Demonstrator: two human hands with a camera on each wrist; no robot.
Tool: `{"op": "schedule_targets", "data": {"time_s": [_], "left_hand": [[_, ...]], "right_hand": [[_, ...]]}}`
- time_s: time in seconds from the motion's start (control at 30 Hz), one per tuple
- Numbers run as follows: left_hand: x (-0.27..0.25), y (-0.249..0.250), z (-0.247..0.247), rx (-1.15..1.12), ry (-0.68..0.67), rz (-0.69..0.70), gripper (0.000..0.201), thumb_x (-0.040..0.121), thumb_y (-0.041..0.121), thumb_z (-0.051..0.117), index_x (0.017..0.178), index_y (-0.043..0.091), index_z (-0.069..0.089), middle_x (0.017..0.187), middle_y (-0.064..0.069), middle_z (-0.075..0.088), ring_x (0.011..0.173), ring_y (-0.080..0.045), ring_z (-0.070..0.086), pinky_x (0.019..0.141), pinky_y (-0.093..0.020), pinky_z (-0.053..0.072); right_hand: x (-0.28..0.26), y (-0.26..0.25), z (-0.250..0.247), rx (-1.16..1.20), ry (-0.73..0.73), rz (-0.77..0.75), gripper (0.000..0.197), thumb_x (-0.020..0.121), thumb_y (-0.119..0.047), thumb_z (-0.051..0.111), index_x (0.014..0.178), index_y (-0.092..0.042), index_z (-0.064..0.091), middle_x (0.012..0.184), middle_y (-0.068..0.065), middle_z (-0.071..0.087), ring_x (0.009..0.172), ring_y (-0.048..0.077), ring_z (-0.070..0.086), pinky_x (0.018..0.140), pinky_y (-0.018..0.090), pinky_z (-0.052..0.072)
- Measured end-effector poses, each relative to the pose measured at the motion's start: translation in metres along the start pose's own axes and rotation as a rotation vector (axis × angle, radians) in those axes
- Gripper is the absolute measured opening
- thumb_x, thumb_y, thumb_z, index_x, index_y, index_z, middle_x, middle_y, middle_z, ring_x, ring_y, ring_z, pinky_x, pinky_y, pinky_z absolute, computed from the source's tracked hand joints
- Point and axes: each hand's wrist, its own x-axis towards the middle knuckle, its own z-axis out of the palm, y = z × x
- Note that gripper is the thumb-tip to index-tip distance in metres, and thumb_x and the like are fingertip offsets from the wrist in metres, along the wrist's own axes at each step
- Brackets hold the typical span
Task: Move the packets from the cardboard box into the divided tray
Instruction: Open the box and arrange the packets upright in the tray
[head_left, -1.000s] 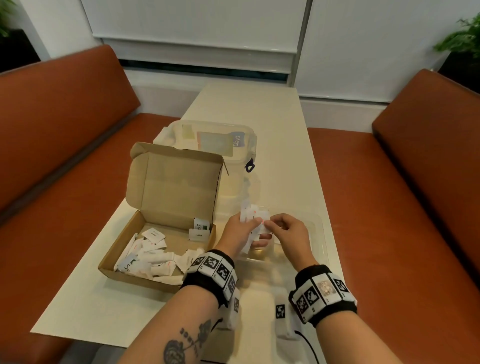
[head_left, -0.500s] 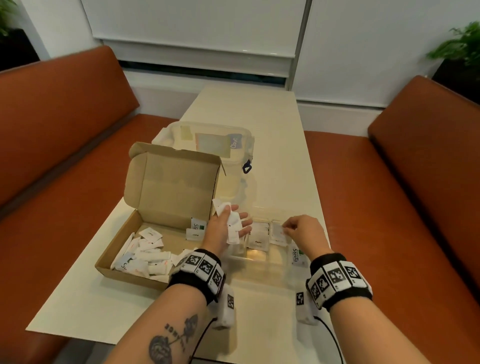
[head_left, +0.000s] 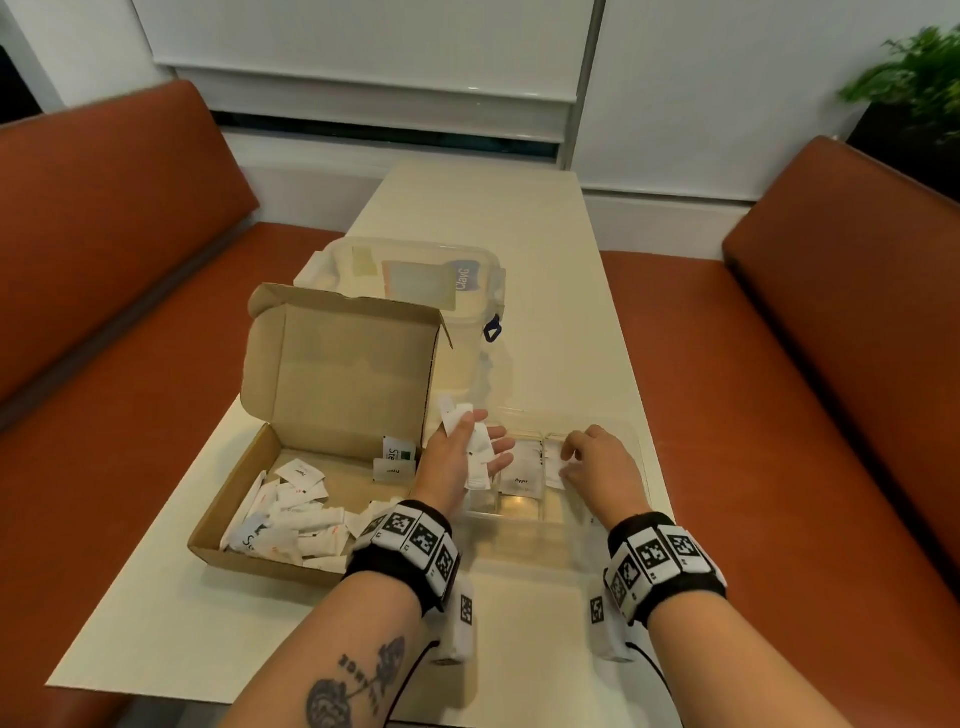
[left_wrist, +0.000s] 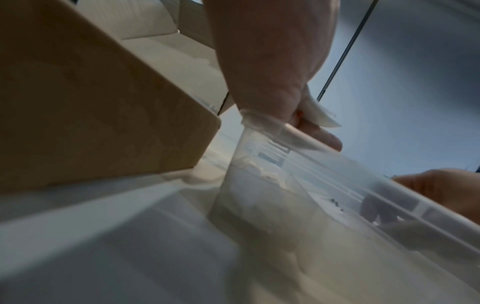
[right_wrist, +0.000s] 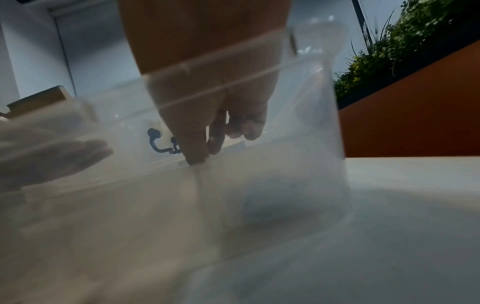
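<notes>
An open brown cardboard box on a cream table holds a loose heap of small white paper packets, too jumbled to count, plus two standing at its far right corner. Just right of it, a clear plastic divided tray contains at least two flat packets, one printed "Pepper". The left hand holds a fan of several packets between thumb and outstretched fingers above the tray's left end. The right hand, fingers curled downward, pinches one packet inside a tray compartment. A clear lidded tub stands behind the box.

Clear plastic tray, matt cardboard box
</notes>
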Motion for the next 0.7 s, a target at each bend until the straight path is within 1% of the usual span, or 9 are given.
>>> {"op": "schedule_targets", "data": {"time_s": [0.1,0.27,0.37,0.43,0.5,0.53,0.6,0.63,0.7], "left_hand": [[0.000,0.000,-0.002,0.003,-0.015,-0.013,0.022,0.101,0.022,0.040,0.104,0.006,0.055,0.093,-0.019,0.065,0.081,-0.028,0.068,0.065,-0.033,0.060],[0.001,0.000,-0.003,0.001,-0.038,-0.035,0.022,0.101,0.022,0.043,0.106,0.007,0.057,0.092,-0.017,0.066,0.082,-0.027,0.069,0.064,-0.033,0.060],[0.000,0.000,-0.002,0.001,-0.049,-0.050,0.020,0.100,0.021,0.046,0.107,0.008,0.058,0.093,-0.016,0.067,0.081,-0.026,0.070,0.063,-0.033,0.060],[-0.001,0.001,-0.002,0.012,-0.063,-0.051,0.017,0.097,0.018,0.051,0.109,0.008,0.058,0.093,-0.014,0.067,0.081,-0.025,0.070,0.062,-0.033,0.059],[-0.002,0.002,-0.002,0.042,-0.080,-0.051,0.017,0.094,0.013,0.057,0.110,0.008,0.059,0.093,-0.012,0.070,0.082,-0.026,0.071,0.061,-0.032,0.059],[-0.003,0.001,-0.001,0.068,-0.085,-0.058,0.018,0.092,0.012,0.060,0.109,0.008,0.061,0.093,-0.012,0.072,0.083,-0.026,0.072,0.061,-0.032,0.059],[-0.004,0.001,0.000,0.110,-0.095,-0.078,0.019,0.089,0.011,0.064,0.108,0.008,0.063,0.096,-0.011,0.073,0.085,-0.029,0.072,0.062,-0.032,0.059],[-0.005,0.001,0.001,0.126,-0.103,-0.082,0.020,0.088,0.012,0.065,0.108,0.007,0.064,0.097,-0.012,0.073,0.085,-0.030,0.072,0.063,-0.032,0.059],[-0.007,0.003,0.003,0.156,-0.131,-0.089,0.021,0.087,0.010,0.066,0.107,0.006,0.064,0.097,-0.013,0.073,0.082,-0.028,0.072,0.062,-0.031,0.059]], "right_hand": [[-0.001,-0.002,0.004,-0.027,0.004,0.031,0.010,0.083,-0.007,0.057,0.085,-0.014,0.064,0.086,-0.002,0.051,0.087,0.020,0.053,0.062,0.023,0.033],[-0.001,-0.001,0.006,-0.038,-0.006,0.039,0.009,0.085,-0.010,0.057,0.087,-0.013,0.065,0.092,0.003,0.056,0.089,0.020,0.054,0.064,0.024,0.038],[-0.002,-0.005,0.004,0.003,0.006,0.058,0.007,0.085,-0.013,0.059,0.089,-0.013,0.065,0.091,0.002,0.056,0.089,0.020,0.054,0.066,0.025,0.040],[-0.004,-0.013,-0.001,0.109,0.095,0.038,0.006,0.087,-0.020,0.061,0.086,-0.015,0.063,0.085,-0.001,0.057,0.083,0.016,0.053,0.065,0.025,0.037],[-0.005,-0.026,-0.006,0.264,0.171,-0.004,0.008,0.087,-0.024,0.062,0.082,-0.018,0.062,0.079,-0.005,0.060,0.075,0.010,0.052,0.062,0.021,0.034],[-0.005,-0.034,-0.009,0.366,0.161,-0.011,0.008,0.086,-0.025,0.064,0.080,-0.020,0.063,0.077,-0.006,0.062,0.071,0.007,0.052,0.060,0.017,0.034],[-0.005,-0.049,-0.012,0.555,0.075,0.003,0.007,0.084,-0.024,0.066,0.078,-0.022,0.067,0.077,-0.007,0.066,0.067,0.002,0.051,0.059,0.013,0.036],[-0.006,-0.055,-0.013,0.614,0.042,0.018,0.006,0.084,-0.023,0.066,0.079,-0.023,0.069,0.078,-0.005,0.067,0.067,0.002,0.051,0.059,0.012,0.037],[-0.006,-0.058,-0.013,0.677,0.027,0.051,0.008,0.086,-0.020,0.064,0.083,-0.022,0.071,0.081,-0.002,0.068,0.067,0.004,0.051,0.060,0.011,0.038]]}}
